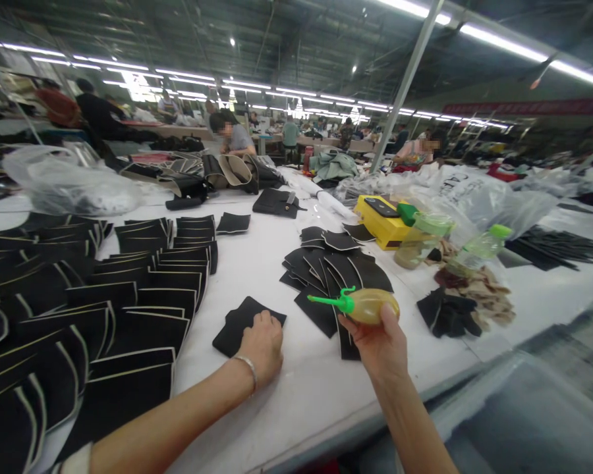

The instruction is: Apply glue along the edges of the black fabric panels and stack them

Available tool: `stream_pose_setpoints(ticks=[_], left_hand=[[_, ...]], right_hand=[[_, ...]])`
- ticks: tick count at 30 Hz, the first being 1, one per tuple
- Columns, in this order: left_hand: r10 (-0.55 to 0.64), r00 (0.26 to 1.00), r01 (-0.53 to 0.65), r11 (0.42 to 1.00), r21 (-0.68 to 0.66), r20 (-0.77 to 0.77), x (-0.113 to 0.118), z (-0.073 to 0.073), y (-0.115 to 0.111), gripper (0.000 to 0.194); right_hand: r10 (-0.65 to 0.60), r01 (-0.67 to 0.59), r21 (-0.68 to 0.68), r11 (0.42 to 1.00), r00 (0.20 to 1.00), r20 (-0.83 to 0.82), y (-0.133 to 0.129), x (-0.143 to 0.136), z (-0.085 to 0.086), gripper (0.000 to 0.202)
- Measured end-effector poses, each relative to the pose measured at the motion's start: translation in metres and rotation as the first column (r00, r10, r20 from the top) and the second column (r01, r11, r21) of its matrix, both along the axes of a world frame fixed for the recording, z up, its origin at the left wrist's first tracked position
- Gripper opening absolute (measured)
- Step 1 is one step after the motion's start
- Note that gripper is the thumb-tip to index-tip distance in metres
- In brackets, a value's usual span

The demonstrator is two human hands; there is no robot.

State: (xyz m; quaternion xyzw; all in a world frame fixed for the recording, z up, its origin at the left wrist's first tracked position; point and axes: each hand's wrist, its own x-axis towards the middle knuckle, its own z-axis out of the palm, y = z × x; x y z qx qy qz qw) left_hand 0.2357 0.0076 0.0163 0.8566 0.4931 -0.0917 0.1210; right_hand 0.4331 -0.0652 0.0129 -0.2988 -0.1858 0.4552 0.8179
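Note:
My right hand (383,342) is wrapped round a squeeze bottle (373,307) of amber liquid, held above the table. Its thin green nozzle points left, with the small green cap hanging open beside it. My left hand (263,345) rests on a black leather piece (240,326), fingers curled together at its right side; the fingertips are partly hidden. Under and behind the bottle lies a fanned pile of black leather pieces (326,266), some with pale edges. Bottle and leather piece are apart.
Rows of overlapping black panels (148,322) cover the table's left. At the right are a yellow box (383,224) with a phone on top, a jar (415,247), a green-capped bottle (484,250), and rags (489,299). A black wallet-like item (277,203) lies farther back. Other people work beyond.

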Motion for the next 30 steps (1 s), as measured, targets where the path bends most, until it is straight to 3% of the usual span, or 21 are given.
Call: stream_pose_setpoints(ticks=[7,16,19,24,30], left_hand=[[-0.107,0.994,0.106,0.994,0.009,0.034,-0.014,0.001,0.011,0.021],[-0.141,0.987,0.14,0.99,0.015,0.079,-0.025,-0.009,0.024,0.032],[-0.135,0.986,0.135,0.991,0.006,0.093,-0.027,-0.013,0.023,0.037],[-0.116,0.991,0.117,0.993,-0.007,0.073,-0.028,-0.014,0.023,0.04],[-0.108,0.991,0.11,0.993,-0.032,0.076,-0.028,-0.01,0.026,0.041]], right_hand=[[-0.064,0.066,-0.014,0.998,0.988,0.138,-0.008,-0.009,0.004,0.042],[-0.074,0.131,-0.091,0.987,0.881,0.468,-0.01,-0.015,-0.001,0.057],[-0.077,0.162,-0.079,0.984,0.774,0.628,-0.007,-0.017,-0.004,0.059],[-0.062,0.191,-0.044,0.981,0.514,0.856,0.001,-0.024,-0.001,0.058],[-0.02,0.14,-0.038,0.989,0.392,0.92,0.011,-0.03,0.002,0.058]])
